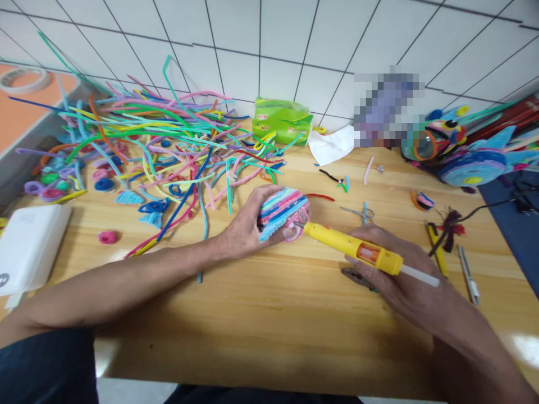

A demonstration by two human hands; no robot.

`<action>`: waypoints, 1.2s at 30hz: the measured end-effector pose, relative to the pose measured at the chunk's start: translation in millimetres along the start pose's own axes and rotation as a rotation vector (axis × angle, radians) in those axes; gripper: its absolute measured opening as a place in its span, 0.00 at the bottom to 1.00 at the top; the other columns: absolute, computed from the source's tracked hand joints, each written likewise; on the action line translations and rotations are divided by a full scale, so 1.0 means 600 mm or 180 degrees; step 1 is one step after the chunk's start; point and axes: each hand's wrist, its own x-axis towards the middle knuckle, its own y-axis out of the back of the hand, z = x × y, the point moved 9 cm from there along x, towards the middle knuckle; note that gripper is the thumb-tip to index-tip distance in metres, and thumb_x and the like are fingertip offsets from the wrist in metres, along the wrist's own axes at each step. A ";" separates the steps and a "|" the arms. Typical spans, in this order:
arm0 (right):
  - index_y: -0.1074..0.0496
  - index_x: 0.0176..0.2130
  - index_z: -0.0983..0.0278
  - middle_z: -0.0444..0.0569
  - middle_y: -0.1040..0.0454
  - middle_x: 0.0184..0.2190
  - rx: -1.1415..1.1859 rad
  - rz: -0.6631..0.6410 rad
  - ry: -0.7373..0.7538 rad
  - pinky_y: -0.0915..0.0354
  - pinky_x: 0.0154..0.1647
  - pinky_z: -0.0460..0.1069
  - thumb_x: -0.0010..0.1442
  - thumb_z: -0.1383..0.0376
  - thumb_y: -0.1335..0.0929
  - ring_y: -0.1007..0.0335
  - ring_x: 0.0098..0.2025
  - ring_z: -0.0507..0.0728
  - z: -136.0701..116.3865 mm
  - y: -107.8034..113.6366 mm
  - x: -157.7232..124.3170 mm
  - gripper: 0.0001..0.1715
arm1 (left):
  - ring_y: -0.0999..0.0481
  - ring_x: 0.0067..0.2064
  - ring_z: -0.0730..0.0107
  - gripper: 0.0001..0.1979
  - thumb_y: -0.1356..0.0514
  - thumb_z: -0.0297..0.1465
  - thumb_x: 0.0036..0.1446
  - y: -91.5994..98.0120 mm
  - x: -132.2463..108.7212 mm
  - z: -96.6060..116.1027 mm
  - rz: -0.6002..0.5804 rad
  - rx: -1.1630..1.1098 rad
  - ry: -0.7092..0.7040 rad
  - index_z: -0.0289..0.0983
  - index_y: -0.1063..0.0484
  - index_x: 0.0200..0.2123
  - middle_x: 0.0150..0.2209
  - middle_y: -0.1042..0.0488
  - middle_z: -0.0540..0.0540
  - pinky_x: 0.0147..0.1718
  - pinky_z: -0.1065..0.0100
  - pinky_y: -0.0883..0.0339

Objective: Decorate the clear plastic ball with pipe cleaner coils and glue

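My left hand (251,221) is wrapped round a rounded craft piece (283,210) covered in pink, blue and white striped pipe cleaners. Its underside and my fingers behind it are partly hidden. In my right hand (393,264) is a yellow hot glue gun (349,244), with a clear glue stick poking out of its back end. The gun's metal nozzle points left and meets, or nearly meets, the right side of the striped piece; I cannot tell which. Both hands are above the wooden table (252,325).
A tangled heap of pipe cleaners (181,129) covers the back left. Behind stand a green packet (282,120) and a white paper (332,145). Scissors (360,212), pliers (357,276) and a utility knife (468,275) lie rightward. A blue fish-like craft (475,165) sits far right, a white box (31,244) left.
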 end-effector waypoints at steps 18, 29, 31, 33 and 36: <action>0.29 0.51 0.54 0.47 0.19 0.42 0.0019 -0.0031 -0.0007 0.26 0.36 0.53 0.73 0.65 0.32 0.19 0.39 0.60 -0.006 0.003 0.007 0.08 | 0.18 0.56 0.53 0.39 0.27 0.45 0.61 -0.003 -0.003 -0.004 -0.0091 -0.0004 0.0033 0.43 0.41 0.67 0.61 0.24 0.37 0.58 0.49 0.21; 0.22 0.46 0.55 0.48 0.16 0.42 0.0100 0.0161 -0.0633 0.21 0.39 0.56 0.72 0.53 0.30 0.18 0.39 0.62 0.040 0.041 -0.003 0.11 | 0.22 0.61 0.51 0.40 0.26 0.46 0.60 0.004 -0.003 -0.003 -0.0055 0.0179 0.0081 0.42 0.40 0.67 0.64 0.29 0.37 0.61 0.51 0.24; 0.21 0.46 0.56 0.50 0.16 0.40 0.0133 0.0452 -0.1140 0.21 0.41 0.59 0.69 0.48 0.28 0.18 0.40 0.65 0.096 0.074 -0.014 0.16 | 0.24 0.62 0.50 0.39 0.28 0.46 0.61 0.006 -0.005 -0.001 -0.0067 0.0222 0.0096 0.43 0.40 0.68 0.64 0.30 0.37 0.63 0.50 0.26; 0.21 0.45 0.57 0.53 0.16 0.42 0.0304 0.0680 -0.1480 0.22 0.44 0.60 0.68 0.48 0.28 0.18 0.44 0.67 0.158 0.098 -0.026 0.17 | 0.25 0.63 0.50 0.39 0.29 0.47 0.62 0.006 -0.007 -0.002 -0.0105 0.0260 0.0104 0.43 0.41 0.68 0.64 0.31 0.37 0.64 0.49 0.27; 0.21 0.44 0.58 0.55 0.15 0.42 0.0121 0.0911 -0.2037 0.25 0.42 0.57 0.66 0.53 0.28 0.19 0.42 0.66 0.257 0.112 -0.053 0.13 | 0.26 0.64 0.49 0.41 0.28 0.48 0.62 0.007 -0.009 -0.006 -0.0136 0.0363 0.0131 0.44 0.42 0.70 0.65 0.32 0.37 0.66 0.48 0.29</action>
